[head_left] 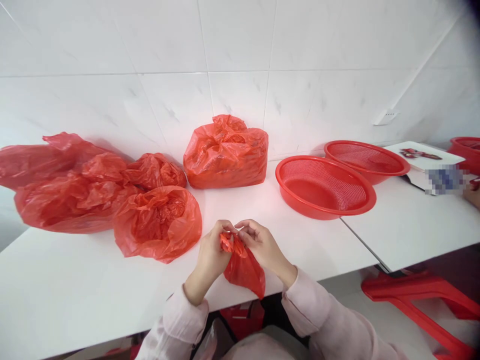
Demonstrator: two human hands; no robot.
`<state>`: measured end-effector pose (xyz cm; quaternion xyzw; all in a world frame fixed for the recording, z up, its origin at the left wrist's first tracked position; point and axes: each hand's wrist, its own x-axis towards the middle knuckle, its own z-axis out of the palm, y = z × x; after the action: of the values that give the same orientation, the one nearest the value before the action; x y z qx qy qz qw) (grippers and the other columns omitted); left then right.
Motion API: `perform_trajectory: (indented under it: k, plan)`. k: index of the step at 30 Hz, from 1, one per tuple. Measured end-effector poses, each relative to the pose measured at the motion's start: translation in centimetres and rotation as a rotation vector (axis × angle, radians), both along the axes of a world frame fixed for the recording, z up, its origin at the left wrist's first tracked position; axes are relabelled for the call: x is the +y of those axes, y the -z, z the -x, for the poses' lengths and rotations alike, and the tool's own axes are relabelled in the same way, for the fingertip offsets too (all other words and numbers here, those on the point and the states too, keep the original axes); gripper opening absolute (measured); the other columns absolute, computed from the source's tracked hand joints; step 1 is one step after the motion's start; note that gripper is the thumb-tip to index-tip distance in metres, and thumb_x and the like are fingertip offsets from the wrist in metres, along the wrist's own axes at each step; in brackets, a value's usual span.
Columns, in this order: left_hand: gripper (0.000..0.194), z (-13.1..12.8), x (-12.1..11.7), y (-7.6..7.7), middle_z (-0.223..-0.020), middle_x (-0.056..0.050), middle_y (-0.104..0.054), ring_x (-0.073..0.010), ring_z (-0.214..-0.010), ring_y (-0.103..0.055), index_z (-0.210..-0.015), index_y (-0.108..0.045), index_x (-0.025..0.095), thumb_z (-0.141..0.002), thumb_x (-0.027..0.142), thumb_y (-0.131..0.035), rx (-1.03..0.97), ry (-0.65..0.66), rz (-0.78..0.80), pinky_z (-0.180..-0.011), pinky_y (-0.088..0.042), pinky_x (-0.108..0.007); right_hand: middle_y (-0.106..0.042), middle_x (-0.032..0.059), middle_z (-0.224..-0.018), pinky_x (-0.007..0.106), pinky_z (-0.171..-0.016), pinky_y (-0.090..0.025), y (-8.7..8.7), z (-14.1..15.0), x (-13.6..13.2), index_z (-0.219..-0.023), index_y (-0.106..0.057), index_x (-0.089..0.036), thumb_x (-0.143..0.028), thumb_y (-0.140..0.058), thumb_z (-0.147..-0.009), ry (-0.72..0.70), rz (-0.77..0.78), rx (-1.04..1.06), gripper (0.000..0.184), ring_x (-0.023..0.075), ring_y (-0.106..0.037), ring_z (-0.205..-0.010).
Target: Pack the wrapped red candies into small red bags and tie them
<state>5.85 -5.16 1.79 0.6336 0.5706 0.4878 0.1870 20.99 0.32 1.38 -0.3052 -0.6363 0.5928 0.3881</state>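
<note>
Both hands are together over the near edge of the white table point(288, 240), on a small red plastic bag point(245, 272). My left hand point(213, 250) is closed around the bag's bunched top. The thumb and fingers of my right hand point(262, 245) pinch at the same gathered part. Below them the bag hangs down to a corner past the table edge; I cannot tell what is inside. Just left of my left hand lies an open, crumpled red plastic bag point(157, 225).
Larger red bags point(67, 200) pile up at the left, with a filled red bag point(227, 160) against the tiled wall. Two red mesh baskets, a near one point(326, 187) and a far one point(365, 157), stand right. Beyond are a scale point(423, 155) and a person's hand point(473, 192); a red stool point(420, 295) is below.
</note>
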Motion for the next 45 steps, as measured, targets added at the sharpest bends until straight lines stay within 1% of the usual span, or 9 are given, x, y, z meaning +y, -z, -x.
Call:
perform_trajectory:
  k: [4,10,13,19,23,34,38,41,45]
  plan:
    - [0.031,0.0,-0.3,0.0,-0.098,-0.002,-0.067,-0.0169,-0.085,-0.066,-0.107,-0.055,0.024,-0.08,0.011,-0.061,0.033,0.027,-0.088,-0.073,-0.05,-0.028,-0.064,0.0008,-0.076,0.028,-0.067,-0.049,-0.3,-0.5,0.2,-0.1,-0.065,-0.017,-0.039,-0.062,-0.084,-0.124,0.219,0.092,0.027,0.0129,-0.061,-0.068]
    - [0.005,1.0,-0.4,-1.0,-0.081,-0.001,-0.066,-0.0158,-0.073,-0.064,-0.084,-0.065,0.021,-0.083,0.016,-0.066,0.195,0.079,-0.14,-0.065,-0.049,-0.026,-0.065,0.0016,-0.078,0.029,-0.069,-0.051,-1.2,-1.9,0.5,-0.088,-0.065,-0.015,-0.028,-0.065,-0.078,-0.219,0.285,0.032,0.017,0.0121,-0.062,-0.067]
    - [0.006,1.2,-0.6,-1.5,-0.083,-0.001,-0.07,-0.0165,-0.075,-0.065,-0.086,-0.068,0.022,-0.085,0.017,-0.066,0.242,0.098,-0.143,-0.067,-0.05,-0.027,-0.061,-0.0007,-0.075,0.025,-0.064,-0.047,-1.5,-1.8,-0.1,-0.082,-0.06,-0.016,-0.019,-0.058,-0.077,-0.197,0.113,-0.046,0.006,0.0103,-0.056,-0.065]
    - [0.006,1.5,-1.4,-1.7,-0.081,-0.001,-0.071,-0.0178,-0.079,-0.064,-0.086,-0.069,0.023,-0.087,0.018,-0.065,0.208,0.036,-0.218,-0.072,-0.051,-0.03,-0.055,-0.0016,-0.071,0.025,-0.058,-0.041,-0.4,-1.1,-1.0,-0.076,-0.051,-0.02,-0.009,-0.05,-0.072,0.116,-0.575,-0.35,0.012,0.011,-0.049,-0.06]
    - [0.008,1.5,-2.2,-1.3,-0.083,-0.001,-0.07,-0.0182,-0.081,-0.063,-0.087,-0.069,0.024,-0.085,0.017,-0.067,0.121,-0.001,-0.24,-0.075,-0.05,-0.031,-0.054,-0.0003,-0.069,0.026,-0.056,-0.04,1.1,-1.0,-0.4,-0.073,-0.047,-0.021,-0.006,-0.046,-0.072,0.16,-0.745,-0.447,0.015,0.0124,-0.049,-0.058]
    - [0.016,0.5,-1.7,-2.4,-0.08,-0.002,-0.071,-0.0175,-0.079,-0.067,-0.08,-0.07,0.02,-0.086,0.035,-0.066,-0.2,-0.095,0.058,-0.073,-0.053,-0.026,-0.062,0.0023,-0.086,0.031,-0.072,-0.048,0.4,-1.8,-0.7,-0.085,-0.054,-0.021,-0.011,-0.051,-0.077,0.158,-0.551,-0.42,0.013,0.0167,-0.059,-0.078]
    - [0.018,-0.4,-1.2,-2.9,-0.084,-0.004,-0.072,-0.019,-0.083,-0.067,-0.083,-0.071,0.019,-0.088,0.035,-0.063,-0.244,0.027,0.093,-0.078,-0.054,-0.028,-0.051,0.0114,-0.132,0.044,-0.104,-0.041,1.0,-2.6,-0.7,-0.126,-0.05,-0.023,-0.026,-0.07,-0.076,0.057,-0.59,-0.272,0.054,0.0256,-0.047,-0.125]
    - [0.019,-1.4,-1.2,-2.9,-0.089,-0.004,-0.073,-0.02,-0.087,-0.068,-0.087,-0.071,0.019,-0.089,0.036,-0.061,-0.279,0.077,0.126,-0.08,-0.055,-0.029,-0.041,0.013,-0.146,0.049,-0.111,-0.033,2.1,-2.3,-0.7,-0.137,-0.044,-0.026,-0.039,-0.08,-0.07,-0.001,-0.55,-0.242,0.078,0.0291,-0.036,-0.137]
    - [0.021,-2.3,-1.3,-2.5,-0.093,-0.005,-0.073,-0.0207,-0.089,-0.068,-0.087,-0.072,0.021,-0.089,0.038,-0.061,-0.305,0.081,0.129,-0.08,-0.056,-0.029,-0.055,0.0095,-0.13,0.041,-0.105,-0.042,3.3,-1.4,-1.0,-0.119,-0.057,-0.024,-0.024,-0.07,-0.079,0.06,-0.411,-0.098,0.042,0.0233,-0.051,-0.124]
